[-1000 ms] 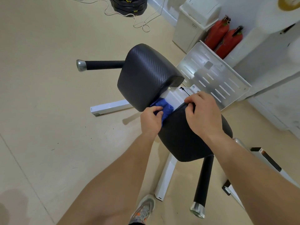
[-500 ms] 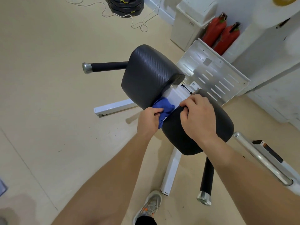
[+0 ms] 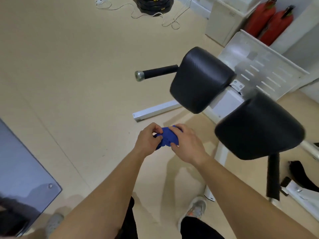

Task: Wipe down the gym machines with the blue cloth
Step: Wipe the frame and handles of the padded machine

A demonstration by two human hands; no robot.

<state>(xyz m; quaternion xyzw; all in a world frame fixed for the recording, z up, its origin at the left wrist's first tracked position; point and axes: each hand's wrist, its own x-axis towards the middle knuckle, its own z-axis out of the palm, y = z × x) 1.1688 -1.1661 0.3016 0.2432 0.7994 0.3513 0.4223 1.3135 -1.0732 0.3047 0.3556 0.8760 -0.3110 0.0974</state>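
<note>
- Blue cloth (image 3: 166, 138): bunched between both hands, in the air over the beige floor, in front of the body. It is clear of the machine and touches no pad.
- Left hand (image 3: 147, 142): thumb and fingertips pinch the cloth's left edge, fingers curled in.
- Right hand (image 3: 185, 142): fingers curled over the top of the wad, thumb closing on its near side.
- Change: half a second ago the left hand pushed the cloth into the gap between the two black pads while the right hand braced on the near pad (image 3: 259, 128). Both hands are now off the machine and have met on the cloth.
- The far pad (image 3: 200, 78), white frame (image 3: 155, 111) and black side handle (image 3: 158, 72) now sit up and to the right, well apart from the hands.
- Reading: the pass through the gap looks finished. The hands seem to be regathering or refolding the cloth for a fresh face.
- Still open, by my judgement: the handles, the frame bars and the slotted footplate (image 3: 259, 66). I cannot tell from here which of these have been wiped.
</note>
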